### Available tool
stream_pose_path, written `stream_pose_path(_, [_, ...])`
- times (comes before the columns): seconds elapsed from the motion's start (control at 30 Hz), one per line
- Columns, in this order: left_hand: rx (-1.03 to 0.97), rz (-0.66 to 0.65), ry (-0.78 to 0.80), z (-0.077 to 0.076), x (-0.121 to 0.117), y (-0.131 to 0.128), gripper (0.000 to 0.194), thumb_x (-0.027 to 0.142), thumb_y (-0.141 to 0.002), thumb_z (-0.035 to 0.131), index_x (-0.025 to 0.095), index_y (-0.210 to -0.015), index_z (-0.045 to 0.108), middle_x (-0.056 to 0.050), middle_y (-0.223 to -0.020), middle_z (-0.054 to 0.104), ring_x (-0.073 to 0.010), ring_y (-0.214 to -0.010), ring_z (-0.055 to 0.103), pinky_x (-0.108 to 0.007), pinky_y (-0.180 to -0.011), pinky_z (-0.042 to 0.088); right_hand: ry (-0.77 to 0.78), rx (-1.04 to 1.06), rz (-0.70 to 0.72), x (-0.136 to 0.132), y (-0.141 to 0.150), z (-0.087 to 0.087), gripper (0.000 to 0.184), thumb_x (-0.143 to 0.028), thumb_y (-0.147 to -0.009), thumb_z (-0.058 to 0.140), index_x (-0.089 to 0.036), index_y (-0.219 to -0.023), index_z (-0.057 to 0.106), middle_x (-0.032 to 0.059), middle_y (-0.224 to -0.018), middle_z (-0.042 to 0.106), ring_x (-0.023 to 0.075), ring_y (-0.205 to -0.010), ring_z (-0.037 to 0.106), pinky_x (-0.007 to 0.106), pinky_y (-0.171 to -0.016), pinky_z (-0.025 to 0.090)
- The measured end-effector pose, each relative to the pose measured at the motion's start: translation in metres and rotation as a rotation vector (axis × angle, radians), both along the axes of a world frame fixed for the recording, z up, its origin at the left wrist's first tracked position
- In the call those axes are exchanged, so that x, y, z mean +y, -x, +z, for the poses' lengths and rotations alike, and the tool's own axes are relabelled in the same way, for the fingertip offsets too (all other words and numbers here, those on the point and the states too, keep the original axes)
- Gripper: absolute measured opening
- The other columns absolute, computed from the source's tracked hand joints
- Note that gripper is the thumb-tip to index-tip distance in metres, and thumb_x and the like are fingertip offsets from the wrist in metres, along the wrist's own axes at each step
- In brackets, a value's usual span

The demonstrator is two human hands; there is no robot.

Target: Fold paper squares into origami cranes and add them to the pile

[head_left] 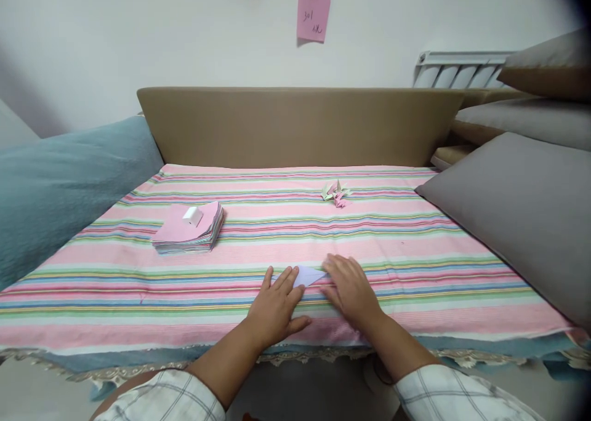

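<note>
A small pale lavender piece of folded paper (306, 276) lies flat on the striped cloth (258, 190), its visible end tapering to a point on the right. My left hand (277, 305) rests over the paper's left part with its fingers spread, hiding that end. Close to the pointed right tip is my right hand (349, 288), slightly blurred, palm down with the fingers stretched out. Whether the right fingertips touch the paper I cannot tell.
A stack of coloured paper (187, 230) with a small white block (192, 216) on top sits to the left. Several folded paper pieces (337, 193) lie farther back. Grey cushions (521, 218) line the right side, a blue armrest (78, 181) the left, and a brown backrest (300, 125) the rear.
</note>
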State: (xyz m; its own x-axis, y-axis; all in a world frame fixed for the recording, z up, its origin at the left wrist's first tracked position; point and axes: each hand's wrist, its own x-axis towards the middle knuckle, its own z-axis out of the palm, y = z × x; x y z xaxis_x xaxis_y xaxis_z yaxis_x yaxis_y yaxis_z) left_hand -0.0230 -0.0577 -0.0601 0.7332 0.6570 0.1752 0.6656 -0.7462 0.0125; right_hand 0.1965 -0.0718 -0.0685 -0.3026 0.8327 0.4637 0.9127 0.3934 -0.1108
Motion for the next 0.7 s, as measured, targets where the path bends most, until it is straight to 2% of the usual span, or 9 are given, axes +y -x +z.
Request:
stream_pose_path(0.07, [0.002, 0.002, 0.010, -0.001, 0.000, 0.000, 0.060, 0.062, -0.079, 0.044, 0.022, -0.123, 0.047, -0.015, -0.145, 0.030, -0.0293, -0.133, 0.025, -0.057, -0.107, 0.008, -0.035, 0.024, 0.182, 0.001, 0.013, 0.002, 0.039, -0.041, -0.091, 0.038, -0.016, -0.115, 0.055, 0.0107, -0.123, 0.055, 0.0233, -0.114, 0.045, 0.044, -0.104, 0.024])
stream_pose_path(0.13, [0.004, 0.002, 0.025, -0.001, 0.000, 0.000, 0.059, 0.061, -0.079, 0.045, 0.022, -0.123, 0.046, -0.014, -0.145, 0.028, -0.0288, -0.134, 0.024, -0.058, -0.107, 0.008, -0.029, 0.039, 0.263, 0.002, 0.027, 0.001, 0.037, -0.041, -0.089, 0.042, -0.015, -0.111, 0.057, 0.0106, -0.116, 0.058, 0.0237, -0.107, 0.048, 0.043, -0.100, 0.029])
stream_pose_path(0.23, [0.000, 0.009, 0.050, -0.002, 0.000, -0.001, 0.060, 0.060, -0.079, 0.045, 0.022, -0.125, 0.043, -0.014, -0.146, 0.028, -0.0285, -0.135, 0.023, -0.058, -0.106, 0.007, 0.021, 0.041, 0.241, 0.003, 0.038, -0.004, 0.036, -0.042, -0.086, 0.047, -0.016, -0.108, 0.058, 0.0109, -0.111, 0.059, 0.0242, -0.100, 0.049, 0.042, -0.093, 0.033])
stream_pose_path(0.5, [-0.017, 0.017, 0.061, -0.001, 0.001, -0.004, 0.064, 0.060, -0.077, 0.047, 0.022, -0.129, 0.040, -0.013, -0.144, 0.031, -0.0285, -0.134, 0.025, -0.058, -0.107, 0.006, 0.069, 0.035, 0.177, 0.003, 0.038, -0.006, 0.042, -0.045, -0.086, 0.047, -0.018, -0.118, 0.052, 0.0103, -0.116, 0.057, 0.0244, -0.103, 0.048, 0.043, -0.094, 0.028])
stream_pose_path(0.7, [-0.014, 0.007, 0.040, -0.002, 0.000, -0.002, 0.060, 0.061, -0.077, 0.048, 0.021, -0.123, 0.047, -0.014, -0.143, 0.034, -0.0293, -0.132, 0.028, -0.058, -0.107, 0.008, 0.052, 0.090, 0.204, 0.004, 0.037, -0.008, 0.034, -0.045, -0.088, 0.045, -0.019, -0.105, 0.057, 0.0089, -0.113, 0.060, 0.0227, -0.102, 0.049, 0.042, -0.095, 0.026])
